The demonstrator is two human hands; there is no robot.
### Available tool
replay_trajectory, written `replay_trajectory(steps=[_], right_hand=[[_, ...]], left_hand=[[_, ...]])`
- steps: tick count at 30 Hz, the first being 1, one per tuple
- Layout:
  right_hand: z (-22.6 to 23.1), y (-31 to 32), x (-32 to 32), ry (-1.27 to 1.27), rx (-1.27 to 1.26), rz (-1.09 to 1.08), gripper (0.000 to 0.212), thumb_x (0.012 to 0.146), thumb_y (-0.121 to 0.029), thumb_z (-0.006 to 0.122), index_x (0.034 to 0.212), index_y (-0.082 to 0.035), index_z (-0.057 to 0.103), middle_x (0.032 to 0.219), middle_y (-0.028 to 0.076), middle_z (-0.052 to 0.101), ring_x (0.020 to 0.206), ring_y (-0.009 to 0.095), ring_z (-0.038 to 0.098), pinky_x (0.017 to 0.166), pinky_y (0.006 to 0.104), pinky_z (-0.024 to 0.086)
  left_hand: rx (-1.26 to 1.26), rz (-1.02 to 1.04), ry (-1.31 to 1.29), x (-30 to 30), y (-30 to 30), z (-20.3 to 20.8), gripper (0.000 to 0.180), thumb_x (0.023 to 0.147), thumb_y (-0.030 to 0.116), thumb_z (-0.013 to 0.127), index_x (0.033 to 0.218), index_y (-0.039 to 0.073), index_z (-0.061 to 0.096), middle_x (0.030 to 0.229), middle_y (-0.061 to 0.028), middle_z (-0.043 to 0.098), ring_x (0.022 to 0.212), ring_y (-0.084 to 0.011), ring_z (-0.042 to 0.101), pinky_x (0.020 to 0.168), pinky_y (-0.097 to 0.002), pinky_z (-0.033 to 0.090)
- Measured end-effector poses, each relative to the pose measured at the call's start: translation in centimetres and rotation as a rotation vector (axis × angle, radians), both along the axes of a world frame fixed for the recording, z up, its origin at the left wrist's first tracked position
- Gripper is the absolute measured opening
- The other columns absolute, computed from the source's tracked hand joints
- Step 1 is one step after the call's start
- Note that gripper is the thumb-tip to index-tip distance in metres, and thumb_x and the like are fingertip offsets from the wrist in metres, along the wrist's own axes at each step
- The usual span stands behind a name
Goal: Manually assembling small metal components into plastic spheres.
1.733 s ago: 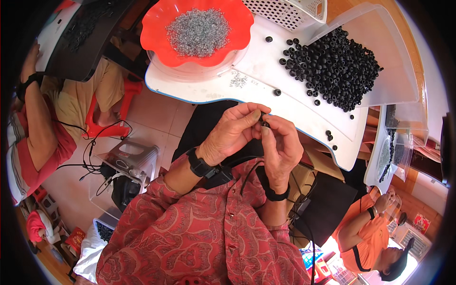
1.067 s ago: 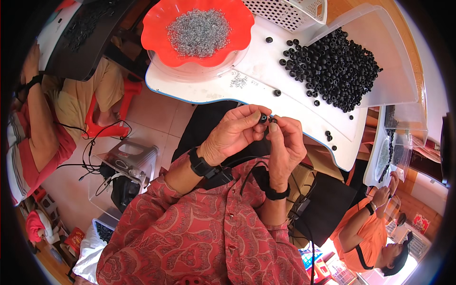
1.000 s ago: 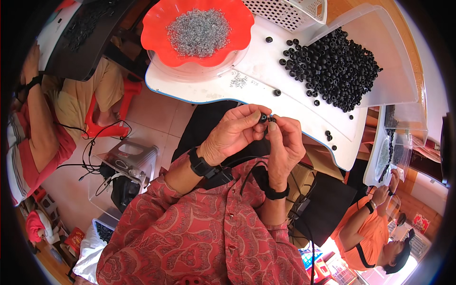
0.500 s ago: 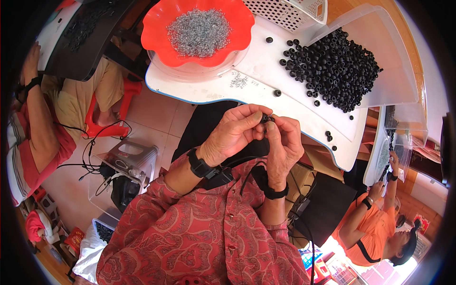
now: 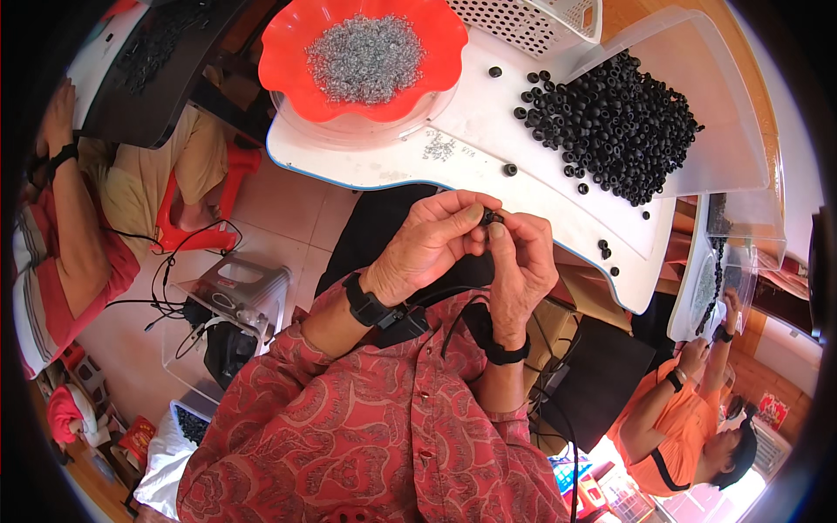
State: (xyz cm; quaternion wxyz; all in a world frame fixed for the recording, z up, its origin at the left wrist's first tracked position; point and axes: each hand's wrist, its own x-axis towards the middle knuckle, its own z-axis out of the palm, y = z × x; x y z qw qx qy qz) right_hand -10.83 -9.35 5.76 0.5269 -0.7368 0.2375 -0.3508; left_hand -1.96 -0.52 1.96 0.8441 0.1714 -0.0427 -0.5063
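My left hand (image 5: 427, 235) and my right hand (image 5: 522, 261) meet just off the near edge of the white table (image 5: 340, 164). Between their fingertips they pinch a small black ring-shaped part (image 5: 491, 217); the fingers cover much of it. Both hands are closed on it, thumbs toward me. Beyond them to the right lies a heap of small black round hollow parts (image 5: 623, 131), with a few strays around it. A red wavy-edged bowl (image 5: 277, 57) full of small clear, shiny pieces stands at the far left of the table.
A white perforated basket (image 5: 523, 26) and a clear plastic bin (image 5: 732, 131) stand at the back. Loose clear bits (image 5: 438, 146) lie near the bowl. One co-worker sits at left by a red stool (image 5: 231, 179); another, in an orange shirt (image 5: 670, 423), works at right.
My hands hold almost the same pose on the black part. At right, the orange-shirted co-worker's hands and head have shifted slightly.
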Motion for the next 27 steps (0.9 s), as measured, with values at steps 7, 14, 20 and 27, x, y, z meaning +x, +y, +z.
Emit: replay_trajectory(steps=[7, 14, 20, 27], right_hand=[[0.0, 0.12, 0.02, -0.012, 0.03, -0.008, 0.015, 0.083, 0.005, 0.067, 0.097, 0.001, 0.067, 0.095, 0.005, 0.059, 0.078, 0.009, 0.058, 0.069, 0.0215, 0.047], [-0.04, 0.11, 0.05, -0.002, 0.004, -0.005, 0.015, 0.083, 0.005, 0.067, 0.098, 0.001, 0.067, 0.095, 0.006, 0.059, 0.08, 0.009, 0.058, 0.07, 0.0217, 0.047], [-0.15, 0.03, -0.02, 0.019, -0.039, -0.006, 0.017, 0.082, 0.005, 0.067, 0.099, 0.0, 0.067, 0.094, 0.005, 0.059, 0.079, 0.01, 0.058, 0.07, 0.0221, 0.047], [-0.05, 0.22, 0.1, 0.029, -0.064, -0.022, 0.017, 0.082, 0.006, 0.067, 0.098, 0.0, 0.067, 0.093, 0.006, 0.059, 0.078, 0.01, 0.057, 0.069, 0.0222, 0.047]], left_hand=[[-0.029, -0.001, 0.002, 0.01, 0.03, -0.06, 0.023, 0.099, 0.012, 0.054, 0.116, -0.001, 0.062, 0.093, -0.0031, 0.061, 0.077, -0.008, 0.056, 0.072, -0.0223, 0.05], [0.016, 0.0, -0.012, -0.01, 0.01, -0.1, 0.026, 0.099, 0.015, 0.054, 0.119, -0.001, 0.06, 0.088, -0.0024, 0.06, 0.076, -0.0088, 0.055, 0.071, -0.0238, 0.047], [0.026, -0.001, -0.006, 0.0, 0.07, -0.02, 0.026, 0.099, 0.015, 0.054, 0.118, -0.001, 0.06, 0.088, -0.0025, 0.06, 0.076, -0.0089, 0.055, 0.071, -0.0237, 0.047], [0.031, -0.004, 0.018, 0.0, 0.08, -0.03, 0.026, 0.099, 0.014, 0.054, 0.118, -0.002, 0.061, 0.087, -0.0023, 0.06, 0.075, -0.009, 0.055, 0.07, -0.0237, 0.047]])
